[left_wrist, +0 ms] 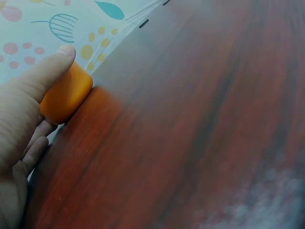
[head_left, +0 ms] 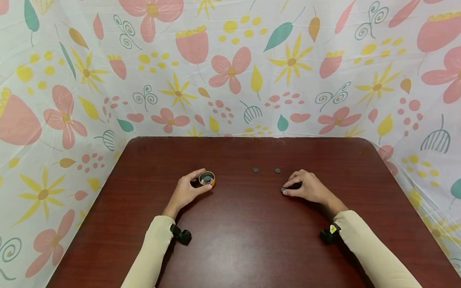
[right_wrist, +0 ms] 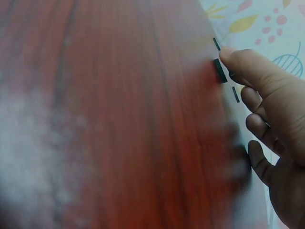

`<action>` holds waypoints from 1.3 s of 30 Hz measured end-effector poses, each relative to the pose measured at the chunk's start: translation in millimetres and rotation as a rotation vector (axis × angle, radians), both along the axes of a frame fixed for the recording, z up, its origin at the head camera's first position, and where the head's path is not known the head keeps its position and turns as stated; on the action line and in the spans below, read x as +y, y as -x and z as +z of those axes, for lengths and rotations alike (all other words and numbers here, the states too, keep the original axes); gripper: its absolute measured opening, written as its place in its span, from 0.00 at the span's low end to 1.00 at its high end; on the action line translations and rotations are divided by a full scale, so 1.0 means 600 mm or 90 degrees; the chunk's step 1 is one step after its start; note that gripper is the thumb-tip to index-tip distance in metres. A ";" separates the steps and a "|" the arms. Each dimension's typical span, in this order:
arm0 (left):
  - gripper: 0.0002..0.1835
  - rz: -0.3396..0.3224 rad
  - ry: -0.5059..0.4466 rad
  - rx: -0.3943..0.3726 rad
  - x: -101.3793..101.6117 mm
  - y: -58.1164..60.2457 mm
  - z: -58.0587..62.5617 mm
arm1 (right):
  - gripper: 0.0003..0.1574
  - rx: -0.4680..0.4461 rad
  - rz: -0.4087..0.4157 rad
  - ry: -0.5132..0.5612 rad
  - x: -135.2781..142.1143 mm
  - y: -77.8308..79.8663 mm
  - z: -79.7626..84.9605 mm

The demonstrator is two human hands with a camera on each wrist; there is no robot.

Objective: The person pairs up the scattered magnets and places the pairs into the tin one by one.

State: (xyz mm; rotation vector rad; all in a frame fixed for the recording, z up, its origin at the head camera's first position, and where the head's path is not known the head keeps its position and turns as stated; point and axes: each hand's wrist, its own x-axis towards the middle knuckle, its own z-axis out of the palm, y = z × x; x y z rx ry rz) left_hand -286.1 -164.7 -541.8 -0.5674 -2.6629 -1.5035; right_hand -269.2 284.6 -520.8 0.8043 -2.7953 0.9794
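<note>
Left hand [head_left: 185,191] grips one cup [head_left: 212,184], right hand [head_left: 310,187] one disc [head_left: 283,190] near two loose discs [head_left: 255,170].

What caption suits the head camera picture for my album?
Left hand gripping a small orange container, right hand pinching a dark disc, two more discs on the brown table.

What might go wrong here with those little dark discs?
The right hand pinches a thin disc, which might slip, as its edge offers little to grip. The left hand holds a small orange container; if tipped, it could spill the dark piece inside.
</note>
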 end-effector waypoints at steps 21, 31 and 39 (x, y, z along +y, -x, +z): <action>0.39 0.001 0.007 -0.010 0.000 -0.004 0.004 | 0.11 0.031 0.024 0.051 -0.018 0.008 0.004; 0.37 0.007 0.006 -0.014 0.000 -0.002 0.006 | 0.09 0.023 0.056 0.097 -0.073 0.026 0.038; 0.35 0.010 0.010 -0.014 -0.001 0.001 0.005 | 0.10 -0.031 0.124 0.155 -0.172 0.033 0.110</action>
